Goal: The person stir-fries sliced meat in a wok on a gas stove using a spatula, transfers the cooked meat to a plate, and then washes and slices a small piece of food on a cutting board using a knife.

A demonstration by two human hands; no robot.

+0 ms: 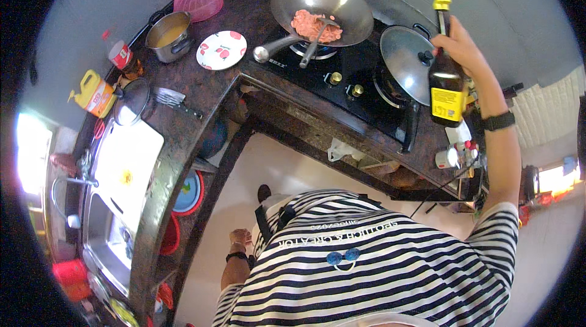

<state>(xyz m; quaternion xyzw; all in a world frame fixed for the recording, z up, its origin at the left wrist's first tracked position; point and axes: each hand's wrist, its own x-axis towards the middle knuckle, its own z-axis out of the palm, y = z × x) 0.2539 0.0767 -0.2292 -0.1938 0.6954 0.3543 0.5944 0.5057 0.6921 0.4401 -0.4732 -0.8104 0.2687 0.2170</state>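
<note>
My right hand (458, 48) grips the neck of a dark glass sauce bottle (446, 75) with a yellow cap and a yellow label. The bottle is upright with its cap on, over the right side of the stove by a lidded pan (407, 64). Low at my side, my left hand (240, 238) has its fingers curled, and nothing shows in it. On the left burner sits a steel wok (355, 18) holding sliced pink meat (306, 25). A metal spatula (316, 45) rests in the wok, its handle over the near rim.
Left of the black gas stove (316, 75) are a patterned plate (222, 50), a steel pot of yellowish liquid (167, 36) and a pink basket (199, 0). A slotted turner (176, 100) lies near a white cutting board (128, 162) by the sink (98, 235). Jars (446, 157) stand at right.
</note>
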